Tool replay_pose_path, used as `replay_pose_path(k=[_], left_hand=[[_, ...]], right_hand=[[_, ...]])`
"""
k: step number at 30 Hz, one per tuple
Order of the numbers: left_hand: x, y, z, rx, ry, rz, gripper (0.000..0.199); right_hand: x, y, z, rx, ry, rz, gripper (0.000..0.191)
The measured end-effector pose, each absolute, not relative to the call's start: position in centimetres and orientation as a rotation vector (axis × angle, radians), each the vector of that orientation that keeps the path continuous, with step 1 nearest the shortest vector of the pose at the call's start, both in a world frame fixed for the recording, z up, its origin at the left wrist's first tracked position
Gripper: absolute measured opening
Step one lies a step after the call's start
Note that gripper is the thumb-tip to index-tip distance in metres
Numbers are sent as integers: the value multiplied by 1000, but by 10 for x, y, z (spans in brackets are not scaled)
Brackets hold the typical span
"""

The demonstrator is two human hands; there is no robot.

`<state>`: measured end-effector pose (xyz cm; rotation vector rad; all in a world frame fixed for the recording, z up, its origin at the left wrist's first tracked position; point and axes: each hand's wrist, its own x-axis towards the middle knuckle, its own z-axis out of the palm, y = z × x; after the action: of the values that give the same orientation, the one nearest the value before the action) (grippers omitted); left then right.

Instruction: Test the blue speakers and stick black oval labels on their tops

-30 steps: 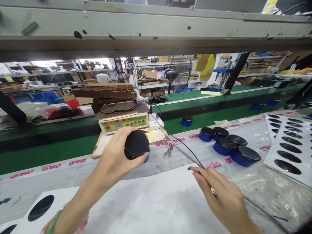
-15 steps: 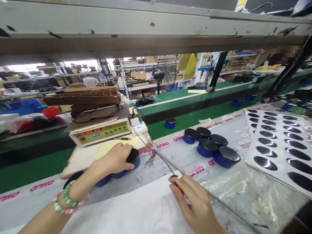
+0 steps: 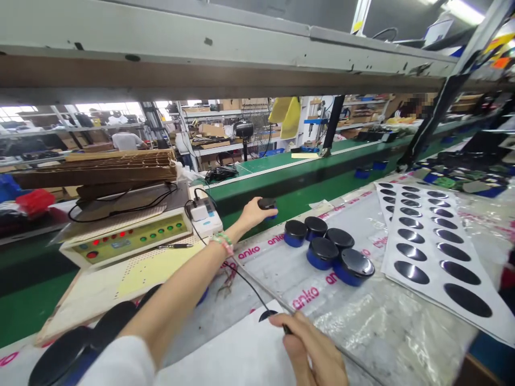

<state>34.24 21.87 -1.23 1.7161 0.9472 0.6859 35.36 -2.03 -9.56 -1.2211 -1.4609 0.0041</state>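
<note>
My left hand [image 3: 254, 213] is stretched out over the green conveyor, its fingers closed round a short round black-and-blue unit [image 3: 269, 205]. My right hand [image 3: 309, 348] pinches a small dark tool [image 3: 286, 329] whose full shape is hidden by the fingers. It is above a white sheet [image 3: 225, 348], close to a black oval sticker [image 3: 267, 315] at the sheet's corner. A thin black cord [image 3: 249, 284] runs down toward this hand. More black-topped blue units [image 3: 60, 356] stand at lower left, partly behind my left forearm.
Several black-and-blue units [image 3: 323, 252] are grouped on the plastic-covered bench. Sheets of black oval stickers [image 3: 428, 241] lie to the right. A control box [image 3: 129, 236] with lit buttons and a white power strip [image 3: 209, 220] stand left. A metal beam [image 3: 241, 59] crosses overhead.
My left hand has left the unit beside the yellow paper, moved forward and right, and closed on the unit on the conveyor. The view has shifted; my right hand remains by the sheet's corner.
</note>
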Motion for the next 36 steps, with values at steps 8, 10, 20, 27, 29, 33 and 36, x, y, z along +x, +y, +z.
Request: replay_pose_path(k=[8, 10, 20, 27, 29, 33, 36], left_hand=[[189, 73, 11, 1075, 687, 697, 69], [162, 42, 6, 886, 582, 683, 60], [105, 0, 6, 1295, 807, 815, 54], [93, -5, -3, 1830, 966, 951, 56], [93, -3, -8, 2005, 1003, 1055, 56], [96, 3, -11, 2421, 960, 1325, 60], [97, 6, -8, 2759, 762, 1493, 59]], right_hand=[[342, -35, -58, -1086, -1518, 105, 20], [330, -39, -39, -1056, -1622, 10, 17], [288, -45, -2, -979, -1948, -310, 10], [272, -54, 1, -1123, -1975, -604, 15], [266, -52, -1, -1149, -1951, -622, 14], [260, -42, -15, -1090, -1843, -376, 13], [259, -35, -30, -1054, -1822, -28, 17]])
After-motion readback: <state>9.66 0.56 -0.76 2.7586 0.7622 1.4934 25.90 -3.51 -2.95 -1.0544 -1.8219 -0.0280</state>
